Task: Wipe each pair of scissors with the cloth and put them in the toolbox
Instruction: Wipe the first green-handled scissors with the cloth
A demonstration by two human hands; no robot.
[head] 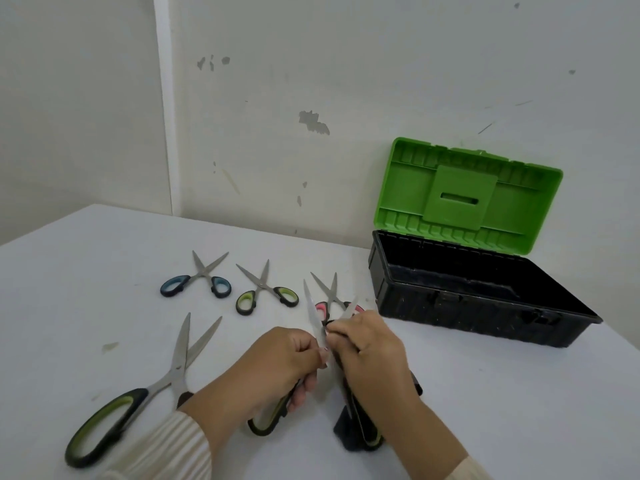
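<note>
My left hand (pixel 277 368) grips a large pair of scissors with black and green handles (pixel 313 317), blades spread apart and pointing away from me. My right hand (pixel 374 355) presses a dark cloth (pixel 349 434) against one of its blades. Another large green-handled pair (pixel 145 389) lies open on the table at the near left. Three small pairs lie further back: blue-handled (pixel 204 277), green-handled (pixel 265 291), and pink-handled (pixel 330 297), partly hidden behind the held blades. The toolbox (pixel 467 299), black with a raised green lid (pixel 464 195), stands open at the right.
Everything rests on a white table (pixel 519 410) pushed against a scuffed white wall. A small stain (pixel 110 346) marks the table at the left. The table's far left edge runs diagonally near the wall corner.
</note>
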